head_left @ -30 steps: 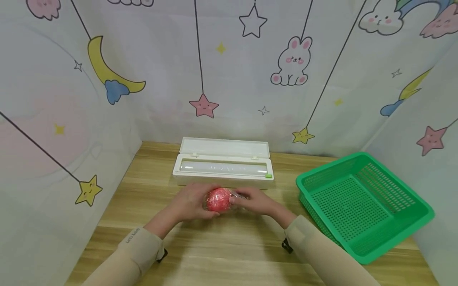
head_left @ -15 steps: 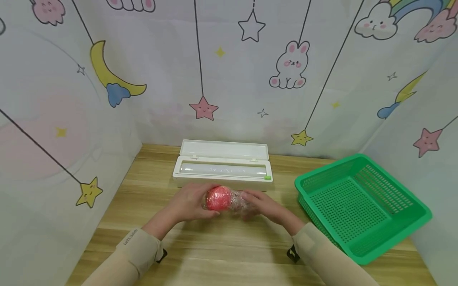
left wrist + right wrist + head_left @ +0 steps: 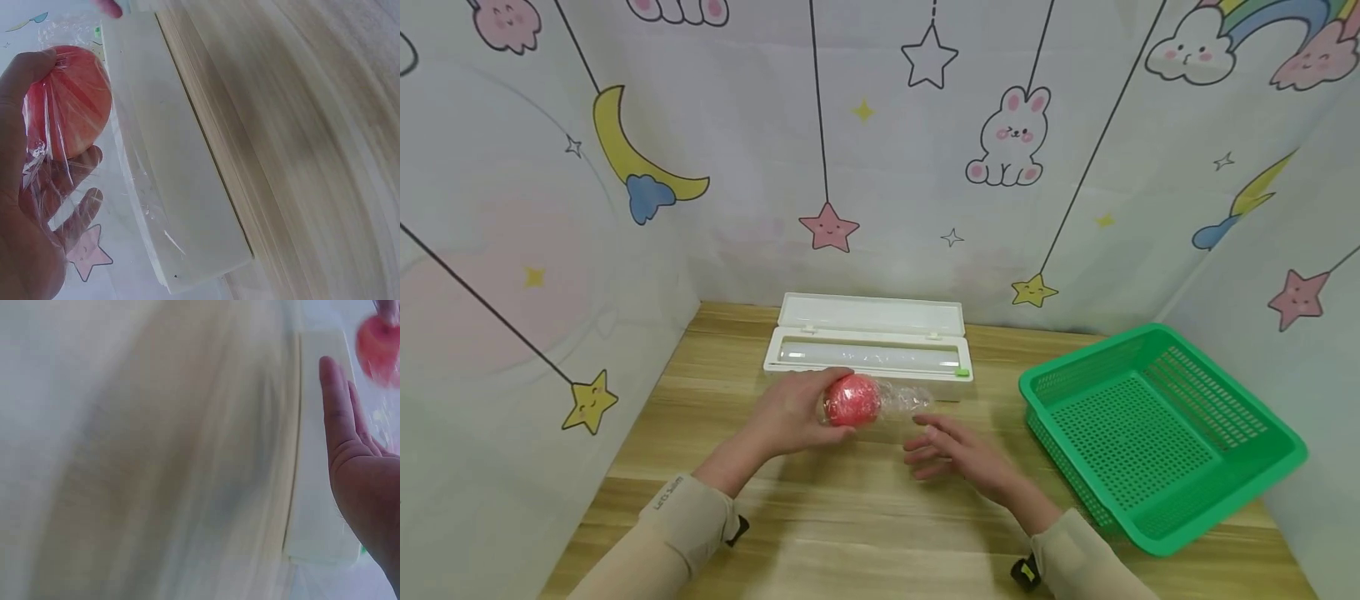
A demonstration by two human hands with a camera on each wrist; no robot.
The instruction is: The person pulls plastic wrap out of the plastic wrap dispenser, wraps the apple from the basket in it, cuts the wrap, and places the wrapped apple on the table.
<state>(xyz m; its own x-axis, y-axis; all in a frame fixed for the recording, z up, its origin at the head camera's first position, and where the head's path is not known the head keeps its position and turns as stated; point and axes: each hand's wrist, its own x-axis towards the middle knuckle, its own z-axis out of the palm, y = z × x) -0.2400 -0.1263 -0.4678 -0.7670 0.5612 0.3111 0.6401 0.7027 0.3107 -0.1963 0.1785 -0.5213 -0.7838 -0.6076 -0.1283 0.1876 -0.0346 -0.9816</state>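
Observation:
My left hand [image 3: 793,414] holds a round red apple [image 3: 853,400] in clear plastic wrap, thumb on the near side and fingers round the far side. In the left wrist view the apple [image 3: 75,103] shows paler streaks, and loose film trails over the palm. A twist of spare cling film [image 3: 904,398] sticks out from the apple towards the right. My right hand [image 3: 962,454] is apart from it, just below the film's end, fingers loosely spread and holding nothing. In the right wrist view that hand [image 3: 356,444] has its fingers extended.
Behind the hands, a white cling film box [image 3: 775,367] stands with its lid up and a roll inside; a green slider sits at its right end. A green perforated basket [image 3: 1247,492] is at the right. Printed fabric walls enclose the wooden table [image 3: 850,533].
My right hand has let go of the twisted film and drawn back to the right and nearer. My left hand has raised the wrapped apple slightly and shifted it a little left.

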